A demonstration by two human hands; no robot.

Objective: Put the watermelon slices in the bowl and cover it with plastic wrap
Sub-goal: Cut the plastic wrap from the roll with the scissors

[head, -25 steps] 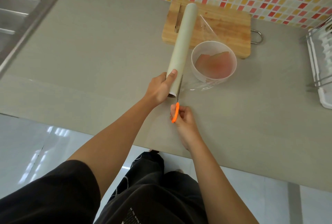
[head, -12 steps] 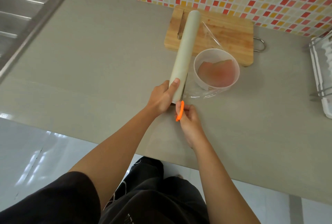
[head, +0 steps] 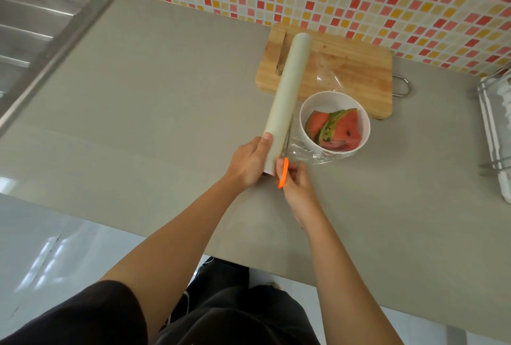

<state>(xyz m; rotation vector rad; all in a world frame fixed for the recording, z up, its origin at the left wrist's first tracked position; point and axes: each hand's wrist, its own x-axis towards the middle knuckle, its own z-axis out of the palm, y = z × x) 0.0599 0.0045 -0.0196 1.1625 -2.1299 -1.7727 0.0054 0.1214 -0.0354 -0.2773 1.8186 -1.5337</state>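
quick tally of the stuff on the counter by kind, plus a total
bowl: 1
watermelon slices: 2 clearly visible
plastic wrap roll: 1
scissors: 1
cutting board: 1
knife: 1
Total: 7

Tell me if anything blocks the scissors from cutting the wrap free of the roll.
Nothing visible does. The scissors, in the right hand, lie along the roll, which the left hand holds by its near end. The plastic wrap stretches over the bowl of watermelon slices.
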